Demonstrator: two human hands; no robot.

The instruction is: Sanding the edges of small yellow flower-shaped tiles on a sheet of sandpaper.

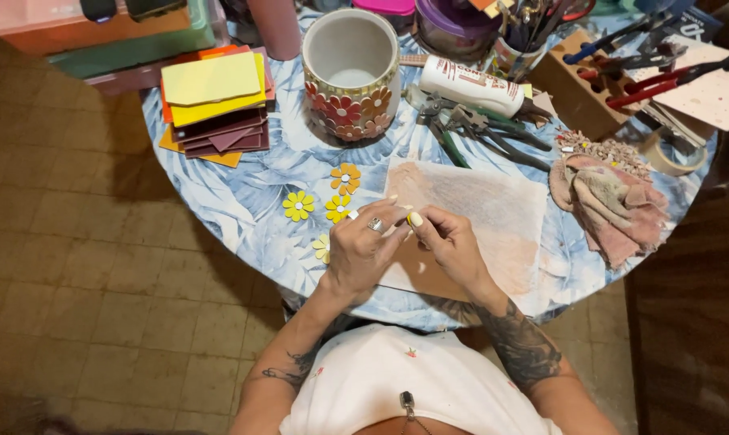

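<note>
Worn brown tiled floor point(82, 266), round floral-clothed table point(243, 201)

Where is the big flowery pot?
In the head view, the pot stands at the table's far side, between the stack of coloured sheets and the white glue bottle.

Around the flower-decorated pot point(351, 76): a stack of coloured sheets point(213, 105) to its left, a white glue bottle point(471, 86) and pliers point(469, 129) to its right, a crumpled rag point(610, 201) farther right.

Round table point(243, 201), leaf-print cloth; flower pot point(351, 74), pliers point(477, 129), rag point(610, 201) on it
</note>
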